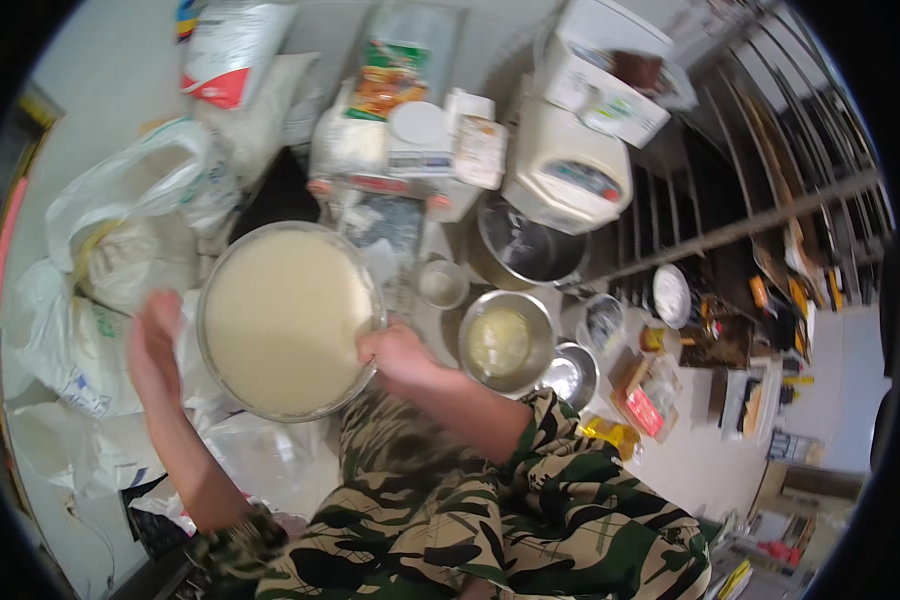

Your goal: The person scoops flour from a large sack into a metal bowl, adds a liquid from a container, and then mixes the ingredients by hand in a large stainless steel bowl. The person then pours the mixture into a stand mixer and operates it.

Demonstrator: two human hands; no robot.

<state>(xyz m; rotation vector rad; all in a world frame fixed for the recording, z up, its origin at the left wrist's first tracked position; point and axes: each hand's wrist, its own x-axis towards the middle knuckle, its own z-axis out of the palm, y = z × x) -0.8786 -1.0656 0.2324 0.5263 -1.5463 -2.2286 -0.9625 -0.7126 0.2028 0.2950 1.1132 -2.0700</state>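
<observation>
Cluttered workroom [690, 468], right hand [398, 352] gripping round tub [292, 416], smooth pale contents [288, 312], left hand [157, 335] free

I take this for a working kitchen. Crumpled white plastic sacks [90, 365] crowd the left edge of the pale surface [670, 485], beside a big round tub [290, 417] of cream-coloured contents. Farther right, a boxy white machine [570, 165] stands by a deep grey metal bowl [490, 240], near a shiny round bowl [543, 340] with yellowish contents. A barred dark metal rack [730, 232] and a bottle of yellow liquid [615, 437] suggest food work too.
</observation>
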